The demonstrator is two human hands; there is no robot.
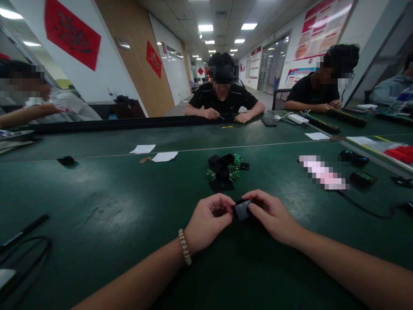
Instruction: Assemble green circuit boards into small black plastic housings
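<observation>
Between my two hands is a small black rectangular case (241, 210), its greyish flat face turned up toward me. My left hand (211, 219), with a beaded bracelet at the wrist, pinches the case's left end between thumb and fingers. On the opposite end, my right hand (272, 215) grips it with the thumb pressed on the face and the fingers behind. Just beyond my hands lies a pile of black plastic parts (222, 168) mixed with small green circuit boards (234, 173). The underside of the case is hidden.
White paper pieces (164, 156) lie left of the pile. A pixelated pink object (324, 173) with a cable (364, 206) is at right, near a dark device (363, 178). Black cables (29, 241) lie at near left. Several people sit around the green table (112, 258), one person (224, 94) directly opposite.
</observation>
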